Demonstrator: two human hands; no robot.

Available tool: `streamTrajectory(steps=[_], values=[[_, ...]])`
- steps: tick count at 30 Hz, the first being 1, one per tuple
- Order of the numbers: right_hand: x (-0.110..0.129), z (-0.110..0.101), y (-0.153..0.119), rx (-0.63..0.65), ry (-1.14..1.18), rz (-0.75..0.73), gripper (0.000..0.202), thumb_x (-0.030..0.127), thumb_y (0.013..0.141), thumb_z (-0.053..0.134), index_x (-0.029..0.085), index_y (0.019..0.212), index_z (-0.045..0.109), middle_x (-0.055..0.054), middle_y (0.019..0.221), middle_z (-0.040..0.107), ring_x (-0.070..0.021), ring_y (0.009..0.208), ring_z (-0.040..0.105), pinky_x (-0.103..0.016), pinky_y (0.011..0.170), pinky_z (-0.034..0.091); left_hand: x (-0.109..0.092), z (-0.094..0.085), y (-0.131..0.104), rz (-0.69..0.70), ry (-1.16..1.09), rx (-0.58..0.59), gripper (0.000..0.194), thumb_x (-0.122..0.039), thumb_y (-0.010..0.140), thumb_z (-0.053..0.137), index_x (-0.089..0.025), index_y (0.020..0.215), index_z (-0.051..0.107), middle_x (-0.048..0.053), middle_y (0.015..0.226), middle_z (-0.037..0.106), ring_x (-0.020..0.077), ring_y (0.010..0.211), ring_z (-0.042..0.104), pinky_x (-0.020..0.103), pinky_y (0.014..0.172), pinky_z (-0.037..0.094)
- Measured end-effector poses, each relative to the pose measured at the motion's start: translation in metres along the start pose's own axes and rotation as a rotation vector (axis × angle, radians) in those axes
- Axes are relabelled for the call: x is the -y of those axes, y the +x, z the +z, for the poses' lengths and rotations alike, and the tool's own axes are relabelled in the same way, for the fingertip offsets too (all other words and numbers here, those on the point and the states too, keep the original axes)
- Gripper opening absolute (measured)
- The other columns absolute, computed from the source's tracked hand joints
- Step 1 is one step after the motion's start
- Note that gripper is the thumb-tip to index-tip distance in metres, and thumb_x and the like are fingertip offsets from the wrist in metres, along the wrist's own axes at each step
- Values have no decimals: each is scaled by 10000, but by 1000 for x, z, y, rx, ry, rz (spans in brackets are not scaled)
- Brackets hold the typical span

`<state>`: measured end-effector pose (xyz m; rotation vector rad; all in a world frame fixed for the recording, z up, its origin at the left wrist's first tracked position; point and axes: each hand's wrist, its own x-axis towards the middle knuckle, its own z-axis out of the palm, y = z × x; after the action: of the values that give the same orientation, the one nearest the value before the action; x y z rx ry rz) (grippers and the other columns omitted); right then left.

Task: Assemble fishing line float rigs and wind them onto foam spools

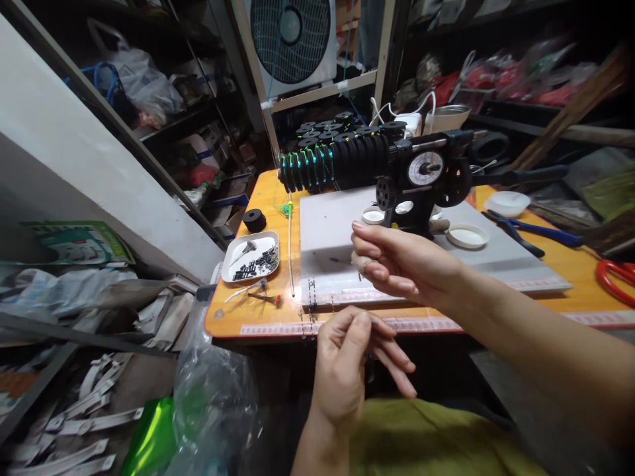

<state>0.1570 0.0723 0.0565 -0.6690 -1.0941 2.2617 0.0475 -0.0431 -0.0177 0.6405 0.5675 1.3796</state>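
Observation:
My left hand [342, 363] is low in front of the table edge, its thumb and forefinger pinched together and the other fingers stretched out. What the pinch holds is too small to make out. Above it and to the right, my right hand [389, 261] hovers over the grey board [327, 231], fingers curled in toward the thumb; anything in them is too fine to see. Beside my left hand, small dark beaded strands [311, 307] hang at the table's front edge. Behind my right hand stands a black hand-cranked machine [426, 178] with a dial and a ribbed shaft [337, 162] partly wrapped in green-blue line.
A white tray [228, 270] of small dark parts, a black foam roll [254, 220] and a thin pale stick [291, 251] lie left. At right are a white lid [467, 237], blue-handled pliers [540, 229] and red handles [612, 277]. A box fan [292, 39] stands behind.

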Motion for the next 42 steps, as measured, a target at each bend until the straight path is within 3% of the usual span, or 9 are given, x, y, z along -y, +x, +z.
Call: streamTrajectory(steps=[5, 12, 21, 35, 38, 42], values=[[-1, -3, -1, -1, -16, 8, 450, 451, 974, 524, 173, 630, 439, 31, 470, 533, -12, 232, 331, -85, 227, 193, 10, -3, -11, -26, -139, 37, 332, -381, 983, 576, -112, 813, 669, 52, 592, 749, 177, 466, 721, 161, 364, 514], [-4, -8, 0, 6, -16, 16, 439, 454, 971, 534, 171, 645, 455, 30, 480, 541, -10, 232, 339, -85, 228, 197, 20, -4, -23, -43, -194, -38, 362, -329, 1025, 491, -113, 786, 656, 49, 555, 725, 172, 492, 726, 159, 360, 515], [-4, -9, 0, 10, -10, 13, 444, 447, 987, 503, 169, 644, 464, 26, 486, 544, -10, 234, 343, -81, 226, 198, 21, -3, -27, -54, -230, -26, 335, -322, 1011, 528, -111, 802, 683, 51, 596, 746, 179, 530, 745, 170, 384, 548], [-3, -11, -1, 19, -33, -23, 432, 463, 951, 567, 176, 650, 452, 36, 482, 535, -5, 248, 314, -82, 236, 196, 24, 0, -29, -19, -67, -126, 348, -423, 935, 640, -127, 753, 660, 59, 588, 743, 148, 439, 681, 165, 375, 494], [2, -7, -5, 37, -62, -35, 423, 457, 944, 584, 174, 654, 464, 29, 496, 552, -8, 252, 324, -86, 233, 199, 26, 0, -28, 15, -22, -155, 359, -435, 947, 620, -131, 760, 668, 57, 610, 751, 146, 476, 694, 185, 449, 523], [14, 3, -15, 76, -161, -100, 326, 378, 954, 601, 145, 727, 576, 1, 515, 607, -16, 267, 384, -83, 257, 231, 23, -6, -18, 132, 156, -175, 296, -353, 1003, 544, -138, 861, 689, 70, 760, 784, 166, 653, 745, 270, 696, 581]])
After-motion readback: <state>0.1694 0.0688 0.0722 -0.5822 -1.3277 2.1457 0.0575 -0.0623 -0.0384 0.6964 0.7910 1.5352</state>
